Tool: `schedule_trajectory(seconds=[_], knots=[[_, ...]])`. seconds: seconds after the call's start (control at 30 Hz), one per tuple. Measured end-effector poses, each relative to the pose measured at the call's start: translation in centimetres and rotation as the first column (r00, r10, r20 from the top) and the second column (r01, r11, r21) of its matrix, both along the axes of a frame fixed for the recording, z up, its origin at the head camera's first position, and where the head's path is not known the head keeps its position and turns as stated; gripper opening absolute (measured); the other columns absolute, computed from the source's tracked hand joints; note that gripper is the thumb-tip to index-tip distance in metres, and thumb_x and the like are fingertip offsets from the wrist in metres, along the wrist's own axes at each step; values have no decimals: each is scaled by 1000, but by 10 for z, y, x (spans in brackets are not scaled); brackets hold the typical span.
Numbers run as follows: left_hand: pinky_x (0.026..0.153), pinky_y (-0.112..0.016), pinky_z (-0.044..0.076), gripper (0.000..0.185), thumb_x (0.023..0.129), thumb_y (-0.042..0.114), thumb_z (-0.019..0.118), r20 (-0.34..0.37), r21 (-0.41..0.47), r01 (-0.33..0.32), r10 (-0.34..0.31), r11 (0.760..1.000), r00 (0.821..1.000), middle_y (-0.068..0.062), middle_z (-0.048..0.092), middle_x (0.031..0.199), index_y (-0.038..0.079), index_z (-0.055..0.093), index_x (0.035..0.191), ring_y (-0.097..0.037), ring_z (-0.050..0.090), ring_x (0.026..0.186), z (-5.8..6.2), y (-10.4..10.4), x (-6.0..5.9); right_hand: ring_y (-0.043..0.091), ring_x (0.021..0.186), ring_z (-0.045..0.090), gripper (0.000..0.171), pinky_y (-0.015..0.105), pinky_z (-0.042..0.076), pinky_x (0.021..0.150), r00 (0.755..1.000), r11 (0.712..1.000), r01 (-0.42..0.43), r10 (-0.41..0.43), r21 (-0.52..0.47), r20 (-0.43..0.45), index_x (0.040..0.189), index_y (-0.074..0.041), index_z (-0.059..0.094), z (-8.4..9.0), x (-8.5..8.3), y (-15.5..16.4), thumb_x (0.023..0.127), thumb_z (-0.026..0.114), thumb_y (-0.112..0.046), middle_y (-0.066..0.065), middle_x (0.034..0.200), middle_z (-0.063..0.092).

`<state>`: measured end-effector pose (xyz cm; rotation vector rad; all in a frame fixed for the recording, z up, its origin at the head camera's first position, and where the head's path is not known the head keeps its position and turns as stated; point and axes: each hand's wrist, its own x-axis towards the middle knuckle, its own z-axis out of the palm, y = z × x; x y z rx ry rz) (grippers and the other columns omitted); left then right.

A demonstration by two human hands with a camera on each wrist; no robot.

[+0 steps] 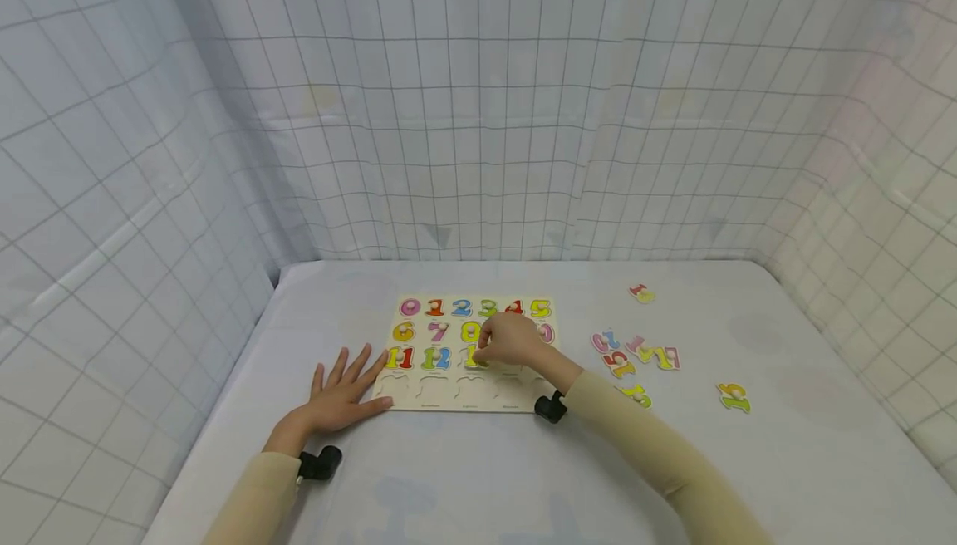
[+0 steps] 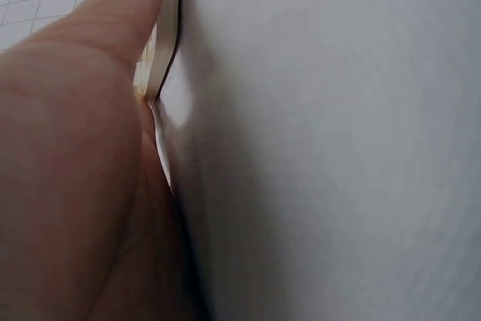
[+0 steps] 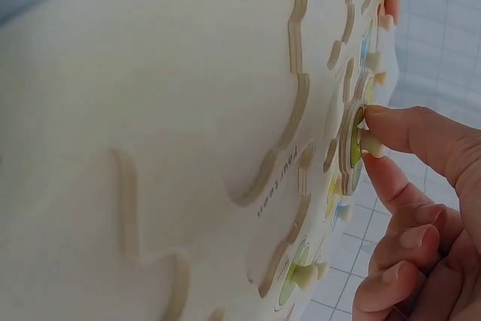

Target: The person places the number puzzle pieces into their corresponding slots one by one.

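A wooden number puzzle board [image 1: 449,395] lies on the white table, its top rows filled with coloured numbers. My right hand [image 1: 511,340] pinches the small peg of a yellow-green number piece [image 3: 355,148] and holds it in a slot of the third row, beside the 11 [image 1: 399,357] and 12 [image 1: 435,357]. My left hand [image 1: 340,391] lies flat with spread fingers on the table, its fingertips touching the board's front left corner [image 2: 161,43]. The board's bottom row of cut-outs [image 3: 285,95] stands bare.
Several loose number pieces lie on the table right of the board: a cluster [image 1: 635,354], one at the back [image 1: 641,293], one yellow-green piece [image 1: 733,396] further right, another [image 1: 637,395] by my right forearm. Gridded white curtains wall in the table on three sides.
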<state>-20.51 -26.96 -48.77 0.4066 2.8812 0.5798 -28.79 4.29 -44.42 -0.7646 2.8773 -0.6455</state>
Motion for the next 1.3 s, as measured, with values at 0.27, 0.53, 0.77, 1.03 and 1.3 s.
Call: schedule_trajectory(seconds=[0.27, 0.53, 0.77, 1.03, 1.3], knots=[[99, -59, -23, 88, 84, 71, 47, -1, -15, 1, -1, 1000, 1000, -14, 5, 158, 25, 17, 153, -40, -14, 139, -1, 1, -2, 9, 62, 51, 19, 25, 40, 51, 1000, 1000, -8, 8, 20, 27, 67, -24, 66, -5, -5, -6, 77, 78, -36, -14, 71, 58], [99, -58, -23, 87, 85, 69, 48, -4, -13, 3, -3, 1000, 1000, -15, 6, 158, 25, 17, 153, -40, -14, 140, -1, 3, -3, 9, 60, 50, 21, 24, 39, 52, 1000, 999, -22, 21, 28, 11, 67, -23, 66, -9, -6, -8, 78, 78, -35, -12, 68, 57], [99, -60, -21, 88, 85, 70, 47, 9, -8, 14, -14, 1000, 1000, -14, 4, 158, 24, 17, 153, -40, -15, 139, 3, 4, -1, 9, 57, 50, 21, 24, 39, 50, 999, 999, -24, 23, 26, 41, 66, -22, 66, -10, -5, -8, 78, 78, -34, -12, 67, 58], [99, -61, -21, 87, 85, 70, 47, -7, -15, 10, -10, 1000, 1000, -14, 6, 158, 26, 16, 153, -40, -13, 140, -3, 2, -3, 9, 60, 50, 20, 24, 38, 50, 999, 999, -12, 11, 37, 31, 71, -23, 65, -10, -3, -6, 78, 77, -38, -12, 71, 58], [98, -61, -22, 87, 85, 70, 47, -8, -7, 2, -2, 1000, 1000, -14, 5, 158, 27, 15, 154, -41, -14, 139, -4, -1, -2, 10, 59, 50, 16, 25, 39, 49, 1000, 999, 23, -23, -33, -16, 77, -23, 70, -7, 5, 18, 78, 77, -37, -10, 73, 62]])
